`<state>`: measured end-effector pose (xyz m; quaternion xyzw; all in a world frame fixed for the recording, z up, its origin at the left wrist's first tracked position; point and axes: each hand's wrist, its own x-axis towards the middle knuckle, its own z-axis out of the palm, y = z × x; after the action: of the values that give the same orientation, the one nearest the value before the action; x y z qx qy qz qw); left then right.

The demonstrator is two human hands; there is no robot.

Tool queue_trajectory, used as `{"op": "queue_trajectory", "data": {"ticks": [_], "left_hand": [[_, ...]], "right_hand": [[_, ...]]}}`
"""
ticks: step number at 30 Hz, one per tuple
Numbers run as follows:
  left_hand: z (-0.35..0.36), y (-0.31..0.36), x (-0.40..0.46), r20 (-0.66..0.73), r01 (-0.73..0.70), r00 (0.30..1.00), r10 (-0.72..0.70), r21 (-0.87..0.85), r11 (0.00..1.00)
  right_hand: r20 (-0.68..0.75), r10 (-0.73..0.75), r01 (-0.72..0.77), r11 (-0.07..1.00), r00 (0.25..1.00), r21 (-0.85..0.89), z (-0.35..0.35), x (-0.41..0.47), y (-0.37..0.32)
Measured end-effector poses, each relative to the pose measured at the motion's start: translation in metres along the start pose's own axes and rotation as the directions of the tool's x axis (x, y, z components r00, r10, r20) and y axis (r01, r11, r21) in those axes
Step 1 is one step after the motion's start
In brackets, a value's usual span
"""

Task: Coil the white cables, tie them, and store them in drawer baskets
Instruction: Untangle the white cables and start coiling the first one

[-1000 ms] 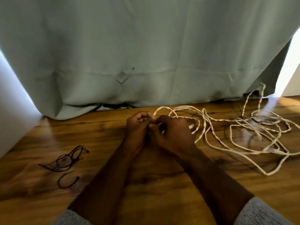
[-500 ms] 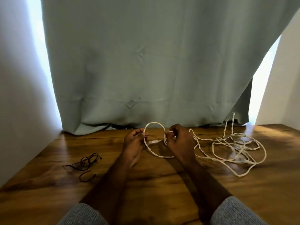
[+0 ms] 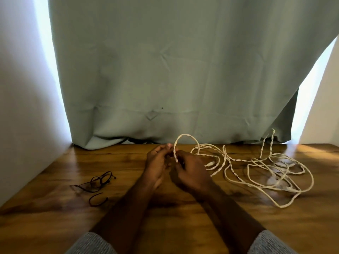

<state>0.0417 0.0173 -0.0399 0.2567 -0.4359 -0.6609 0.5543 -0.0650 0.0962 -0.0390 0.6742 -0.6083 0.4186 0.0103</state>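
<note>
Both hands, left hand [image 3: 157, 162] and right hand [image 3: 190, 173], fingers pinching one white cable [image 3: 238, 173] loop mid-surface [image 3: 55, 226]; rest tangled toward right edge. One pair of glasses [image 3: 95, 182] near left edge.

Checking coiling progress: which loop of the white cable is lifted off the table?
The small loop arching above both hands, in front of the curtain. The other loops lie loose on the wooden table to the right.

Black eyeglasses [image 3: 95, 181] on wooden table [image 3: 55, 226], green curtain [image 3: 174, 70] behind

White cable [image 3: 238, 162] in both hands' grip
</note>
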Motion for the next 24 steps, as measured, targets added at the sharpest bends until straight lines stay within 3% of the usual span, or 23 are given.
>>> {"op": "queue_trajectory", "data": {"ticks": [2, 5, 8, 11, 16, 20, 24], "left_hand": [[-0.006, -0.001, 0.005, -0.072, -0.030, 0.997, 0.041, 0.155, 0.987], [-0.012, 0.000, 0.008, 0.002, 0.007, 1.000, -0.007, 0.238, 0.971], [-0.009, 0.000, 0.006, 0.127, 0.118, 0.982, -0.137, 0.149, 0.982], [-0.001, 0.000, 0.003, 0.207, 0.191, 0.958, -0.199, 0.058, 0.980], [0.013, -0.002, -0.002, 0.320, 0.261, 0.922, -0.218, -0.099, 0.960], [0.012, -0.005, 0.004, 0.199, 0.266, 0.954, -0.226, -0.209, 0.941], [0.007, -0.007, 0.009, 0.015, 0.085, 0.996, -0.088, 0.157, 0.984]], "right_hand": [[-0.020, 0.012, -0.011, 0.998, 1.000, 0.064, -0.008, 0.001, -0.001], [-0.004, -0.012, 0.013, 0.972, 1.000, 0.235, -0.024, 0.002, 0.002], [0.031, -0.075, 0.056, 0.913, 0.997, 0.404, -0.035, 0.006, 0.007], [0.030, -0.106, 0.080, 0.885, 0.994, 0.459, -0.042, 0.008, 0.009], [-0.028, 0.033, -0.011, 0.812, 0.999, 0.583, -0.051, 0.010, 0.015], [-0.053, -0.014, 0.033, 0.924, 0.999, 0.382, -0.057, 0.012, 0.028], [0.047, -0.094, 0.092, 0.995, 0.994, 0.044, -0.050, 0.010, 0.017]]}}
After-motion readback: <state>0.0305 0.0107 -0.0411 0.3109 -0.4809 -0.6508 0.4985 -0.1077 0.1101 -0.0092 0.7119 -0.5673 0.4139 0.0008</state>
